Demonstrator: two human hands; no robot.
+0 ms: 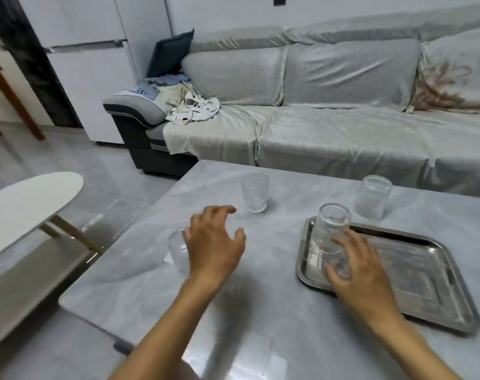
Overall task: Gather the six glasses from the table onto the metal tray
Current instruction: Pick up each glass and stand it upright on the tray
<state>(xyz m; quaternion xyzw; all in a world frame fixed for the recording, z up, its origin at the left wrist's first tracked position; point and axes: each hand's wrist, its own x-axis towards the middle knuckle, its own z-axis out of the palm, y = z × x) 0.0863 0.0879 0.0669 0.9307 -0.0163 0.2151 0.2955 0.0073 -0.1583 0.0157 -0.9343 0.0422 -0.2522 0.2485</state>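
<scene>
We see left hand (215, 244) nearer low glass (177, 249) at bench left edge: glass just left of spread fingers (219, 211), upright, ungripped. Right hand (361, 272), fingers apart, around glass (339, 267) on metal tray (425, 283).

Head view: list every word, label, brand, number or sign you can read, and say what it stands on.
None can be read.
The glasses, such as the ribbed one on the metal tray, carry no print.
The table and tray are unmarked.
The crumpled cloth on the sofa has dark marks, too small and blurred to tell whether they are letters.
</scene>
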